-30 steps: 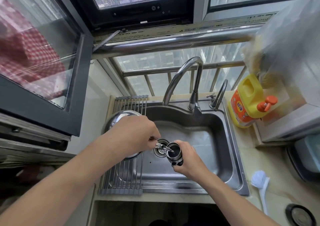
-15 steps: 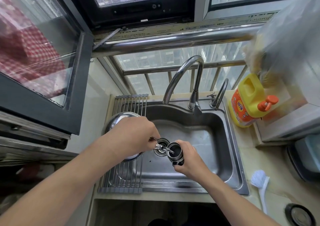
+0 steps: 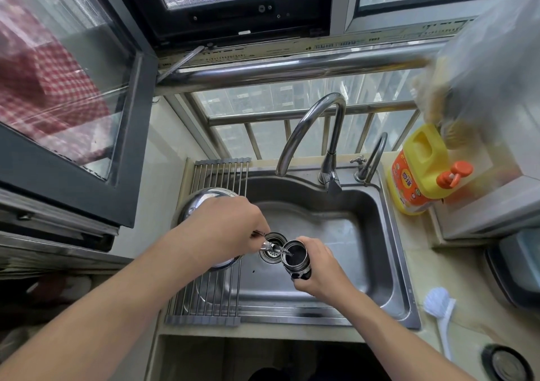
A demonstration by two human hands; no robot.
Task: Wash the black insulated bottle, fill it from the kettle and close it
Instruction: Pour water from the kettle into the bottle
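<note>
My right hand (image 3: 317, 266) grips the black insulated bottle (image 3: 295, 256) upright over the steel sink (image 3: 391, 234), its open mouth facing up. My left hand (image 3: 225, 228) holds the handle of a shiny steel kettle (image 3: 201, 202), tilted so its spout (image 3: 270, 246) points at the bottle's mouth. A thin stream of water runs from the spout into the bottle. My left hand hides most of the kettle. The bottle's lid is not in view.
A roll-up drying rack (image 3: 216, 293) covers the sink's left part, the drain strainer (image 3: 270, 253) beside the bottle. Two faucets (image 3: 327, 135) rise behind. A yellow detergent jug (image 3: 420, 173) stands right, a white brush (image 3: 441, 313) and a round black cap (image 3: 507, 363) lie front right.
Hardly anything has moved. Both hands stay where they were, with the kettle still tilted at the bottle's mouth.
</note>
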